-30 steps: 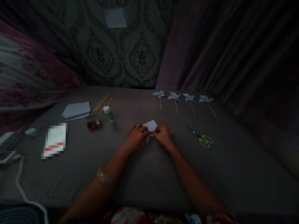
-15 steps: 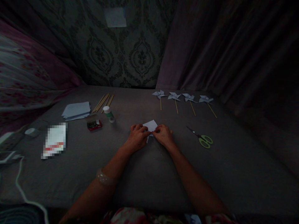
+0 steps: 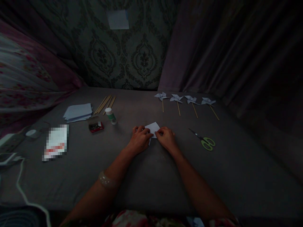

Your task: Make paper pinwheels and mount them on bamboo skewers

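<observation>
Beneath the fingers, a white paper (image 3: 152,126) looks part-made, its edge apparently pinched by the right hand (image 3: 167,138), the left hand (image 3: 139,140) curled over it, grip unclear; four finished pinwheels (image 3: 176,98) lie beyond, unused sheets (image 3: 78,112) leftward.

Floral drape (image 3: 30,64) left of patterned backdrop (image 3: 144,58)

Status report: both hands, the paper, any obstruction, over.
Left hand on angular white paper piece. Right hand at its right side. Green-handled metal scissors off right, not in the way.
</observation>
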Demonstrator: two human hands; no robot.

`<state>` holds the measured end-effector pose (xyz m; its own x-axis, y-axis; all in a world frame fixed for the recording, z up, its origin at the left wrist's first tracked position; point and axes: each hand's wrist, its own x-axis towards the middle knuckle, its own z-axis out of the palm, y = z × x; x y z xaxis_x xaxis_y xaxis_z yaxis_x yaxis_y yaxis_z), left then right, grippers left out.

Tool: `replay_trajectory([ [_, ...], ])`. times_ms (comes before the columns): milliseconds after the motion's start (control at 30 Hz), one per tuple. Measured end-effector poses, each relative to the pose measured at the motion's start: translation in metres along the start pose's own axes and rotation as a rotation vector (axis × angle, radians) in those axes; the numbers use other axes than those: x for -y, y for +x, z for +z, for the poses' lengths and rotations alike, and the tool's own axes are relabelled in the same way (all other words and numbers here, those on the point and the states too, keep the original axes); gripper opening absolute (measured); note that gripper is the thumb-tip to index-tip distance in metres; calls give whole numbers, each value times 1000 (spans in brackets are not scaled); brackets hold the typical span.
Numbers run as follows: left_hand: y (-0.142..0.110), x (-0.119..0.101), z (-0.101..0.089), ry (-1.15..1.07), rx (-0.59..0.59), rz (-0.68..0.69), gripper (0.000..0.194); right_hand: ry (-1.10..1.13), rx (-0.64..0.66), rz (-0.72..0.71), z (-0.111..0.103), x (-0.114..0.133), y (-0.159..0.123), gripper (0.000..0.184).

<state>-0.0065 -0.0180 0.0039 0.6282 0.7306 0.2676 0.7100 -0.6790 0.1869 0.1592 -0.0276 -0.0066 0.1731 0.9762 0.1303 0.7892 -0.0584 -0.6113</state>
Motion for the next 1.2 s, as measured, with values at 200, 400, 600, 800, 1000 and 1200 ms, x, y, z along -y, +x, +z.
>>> replay_trajectory([
  [200,0,-2,0,0,-12,0,34,-73,-27,-197,-5,2,-10,23],
  [400,1,-7,-6,36,19,-25,34,-188,-1,-342,-8,5,-14,28],
  [600,0,-7,-5,45,16,-22,33,-245,9,-375,-10,8,-13,26],
  [800,-2,-4,-1,44,2,-10,31,-290,55,-396,-14,7,-13,28],
  [1000,-5,-1,2,-71,-68,-26,30,-350,125,-455,-16,1,-7,32],
  [1200,-2,2,1,-200,-269,-260,24,-422,178,-574,-19,-2,-2,31],
])
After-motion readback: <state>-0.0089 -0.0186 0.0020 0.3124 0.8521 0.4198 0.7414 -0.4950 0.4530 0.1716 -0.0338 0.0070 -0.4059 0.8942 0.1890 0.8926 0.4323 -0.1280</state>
